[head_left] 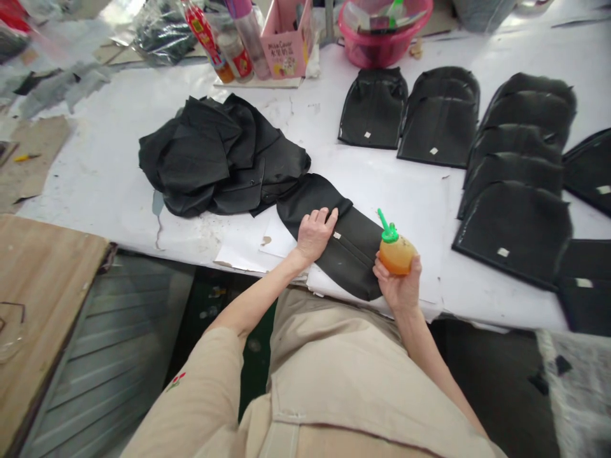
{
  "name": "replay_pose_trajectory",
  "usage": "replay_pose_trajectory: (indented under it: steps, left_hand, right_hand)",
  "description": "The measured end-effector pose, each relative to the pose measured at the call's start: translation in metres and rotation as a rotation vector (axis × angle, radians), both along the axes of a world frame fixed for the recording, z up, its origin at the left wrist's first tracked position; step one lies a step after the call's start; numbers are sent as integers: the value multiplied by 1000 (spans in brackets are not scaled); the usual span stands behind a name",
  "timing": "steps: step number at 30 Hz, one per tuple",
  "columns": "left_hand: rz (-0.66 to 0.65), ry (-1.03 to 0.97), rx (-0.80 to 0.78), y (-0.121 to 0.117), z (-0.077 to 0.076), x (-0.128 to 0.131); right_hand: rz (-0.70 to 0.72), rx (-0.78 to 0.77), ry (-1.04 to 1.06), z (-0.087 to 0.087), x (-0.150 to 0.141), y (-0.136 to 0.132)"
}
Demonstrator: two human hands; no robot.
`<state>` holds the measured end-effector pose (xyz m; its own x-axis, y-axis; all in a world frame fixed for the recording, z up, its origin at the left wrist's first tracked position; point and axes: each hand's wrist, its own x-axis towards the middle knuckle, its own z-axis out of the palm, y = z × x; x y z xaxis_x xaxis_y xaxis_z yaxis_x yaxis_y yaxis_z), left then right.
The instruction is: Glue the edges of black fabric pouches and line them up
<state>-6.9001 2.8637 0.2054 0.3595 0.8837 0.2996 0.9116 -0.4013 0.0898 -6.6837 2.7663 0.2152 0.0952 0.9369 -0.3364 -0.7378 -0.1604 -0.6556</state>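
My right hand (397, 284) is wrapped round a squeeze bottle (399, 254) of orange-yellow liquid with a green nozzle that points up and to the left. Beneath and left of it lies a black fabric piece (351, 261) with a seam across it and a small white tag. My left hand (316, 234) rests on that piece, fingers stretched over the cloth just left of the tag. At its far left end, the piece meets a heap of black fabric pieces (210, 152), loosely crumpled together.
Rows of black curved panels (513, 229) overlap along the right side. Toward the back stand a pink bowl (377, 48) of tools, a pink box (287, 48) and several bottles (207, 38). White paper (109, 197) covers the table. A wooden board (48, 299) sits at the left.
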Motion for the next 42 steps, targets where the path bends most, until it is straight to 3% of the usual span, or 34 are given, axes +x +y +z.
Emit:
replay_pose_trajectory:
  steps: [3,7,10,15,21,24,27,29,32,35,38,42]
  left_hand:
    - [28,-307,-78,15,8,-8]
    - [298,-1157,-211,14,36,-18]
    - [347,-1634,-436,-6,58,-15]
    - [373,-1849,-665,-30,73,2]
    - [404,-1946,-710,-30,71,12]
    - [378,-1903,-675,-33,66,14]
    - [335,-1724,-549,-35,54,14]
    - [306,-1455,-375,-37,42,14]
    - [175,-836,-114,-42,26,9]
    - [6,-284,-43,-50,17,1]
    - [-36,-18,-14,-55,15,-5]
    - [15,90,0,-47,16,-5]
  right_hand:
    - [-6,13,0,-2,0,0]
    - [-4,11,10,-3,0,2]
    - [-6,3,19,-2,0,2]
    - [-13,6,21,0,1,2]
    - [-16,-9,15,-1,1,2]
    - [-12,-22,27,0,1,1]
    - [-7,-37,30,0,1,1]
    - [-5,-43,26,1,0,2]
    - [-1,-40,12,0,0,2]
    - [10,-36,-7,0,0,2]
    - [18,-41,-14,0,0,2]
    - [20,-48,3,0,-1,1]
